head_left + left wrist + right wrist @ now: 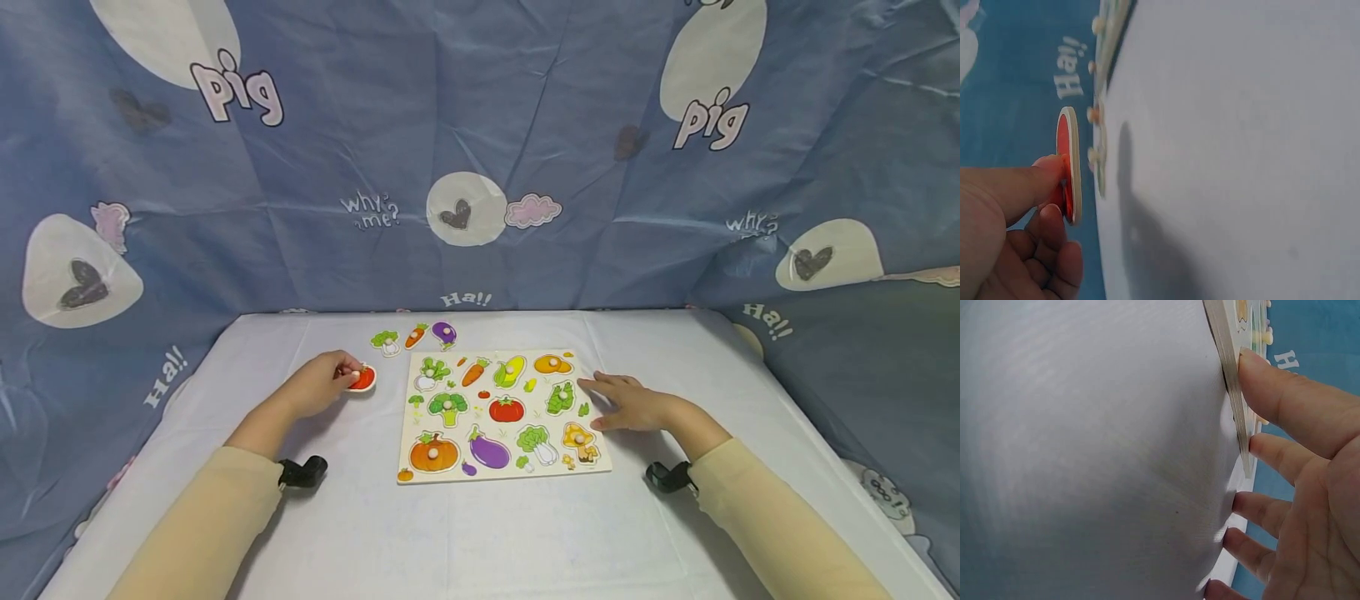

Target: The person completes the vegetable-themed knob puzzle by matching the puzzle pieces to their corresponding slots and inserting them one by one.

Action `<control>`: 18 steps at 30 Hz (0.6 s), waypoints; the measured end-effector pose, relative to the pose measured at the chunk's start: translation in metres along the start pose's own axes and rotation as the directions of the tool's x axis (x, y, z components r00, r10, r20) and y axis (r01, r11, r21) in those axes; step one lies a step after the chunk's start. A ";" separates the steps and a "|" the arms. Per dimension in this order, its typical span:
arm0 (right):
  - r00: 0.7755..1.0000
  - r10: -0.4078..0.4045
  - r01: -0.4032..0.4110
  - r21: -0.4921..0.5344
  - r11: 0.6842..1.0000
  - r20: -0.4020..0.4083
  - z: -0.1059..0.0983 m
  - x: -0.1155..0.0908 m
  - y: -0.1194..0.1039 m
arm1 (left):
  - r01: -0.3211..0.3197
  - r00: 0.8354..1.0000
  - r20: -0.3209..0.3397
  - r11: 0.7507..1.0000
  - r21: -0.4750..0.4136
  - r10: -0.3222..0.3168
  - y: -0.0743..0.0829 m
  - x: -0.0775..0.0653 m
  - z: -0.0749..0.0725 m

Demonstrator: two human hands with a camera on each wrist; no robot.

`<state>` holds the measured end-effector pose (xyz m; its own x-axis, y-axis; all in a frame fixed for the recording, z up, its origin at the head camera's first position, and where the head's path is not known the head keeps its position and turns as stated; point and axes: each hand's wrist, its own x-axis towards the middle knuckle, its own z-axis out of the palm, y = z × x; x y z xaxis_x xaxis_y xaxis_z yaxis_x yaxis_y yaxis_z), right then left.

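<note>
Head view, L to R: L hand pinches tomato pc btwn thumb & fingers, held just off white-covered table, beside puzzle board. Cabbage pc, carrot pc & eggplant pc lie nr board's far-left corner. R hand: fingers spread wide, thumb touching board's right edge.

Arms, two: we are reaching forward | left hand: we are pinching | right hand: we are spreading fingers
</note>
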<state>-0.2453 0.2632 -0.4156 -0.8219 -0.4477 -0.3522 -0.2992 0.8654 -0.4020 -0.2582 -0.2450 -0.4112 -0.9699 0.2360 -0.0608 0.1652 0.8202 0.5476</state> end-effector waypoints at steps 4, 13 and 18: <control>1.000 -0.013 0.013 -0.006 1.000 -0.002 0.000 -0.001 -0.001 | -0.026 0.999 0.023 1.000 -0.017 0.026 0.018 0.000 0.003; 1.000 0.001 -0.001 -0.006 1.000 -0.001 -0.001 0.001 0.000 | -0.072 0.996 0.059 0.997 -0.023 0.074 0.057 -0.001 0.014; 1.000 -0.001 0.001 -0.003 1.000 0.002 0.000 0.001 -0.001 | -0.072 0.993 0.089 0.997 -0.016 0.073 0.078 -0.001 0.022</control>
<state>-0.2458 0.2623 -0.4151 -0.8207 -0.4490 -0.3533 -0.3016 0.8656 -0.3997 -0.2408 -0.1698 -0.3866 -0.9353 0.3410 -0.0947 0.2318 0.7925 0.5641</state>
